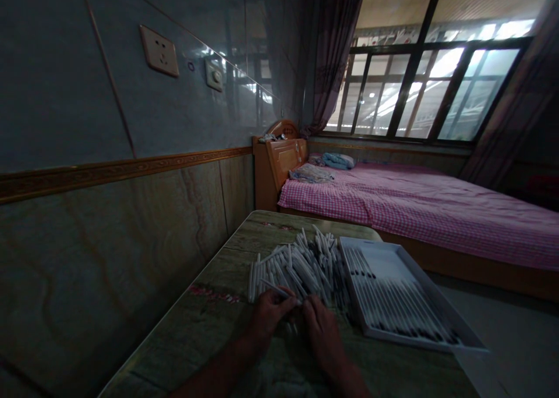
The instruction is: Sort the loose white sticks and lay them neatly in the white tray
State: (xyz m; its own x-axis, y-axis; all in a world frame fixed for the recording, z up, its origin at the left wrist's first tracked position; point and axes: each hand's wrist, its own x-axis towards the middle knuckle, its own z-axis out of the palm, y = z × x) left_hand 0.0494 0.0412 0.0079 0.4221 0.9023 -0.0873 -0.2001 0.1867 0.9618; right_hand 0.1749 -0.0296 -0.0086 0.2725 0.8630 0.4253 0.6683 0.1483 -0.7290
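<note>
My left hand (271,319) holds a thin white pen (279,290) between its fingers, just in front of a loose pile of white pens (301,267). My right hand (323,334) is beside it, with its fingertips at the pen's right end and against the pile's near edge. Whether those fingers grip the pen is hidden. The pile lies on a green patterned tabletop (209,322). To its right sits a shallow white tray (371,242) holding white pens with dark bands in close parallel rows (393,296).
A tiled wall (109,252) runs along the table's left side, with a wall socket (159,50) above. Beyond the table stands a wooden bed (414,215) with a pink checked sheet, below a curtained window (419,78). Floor (510,340) lies to the right.
</note>
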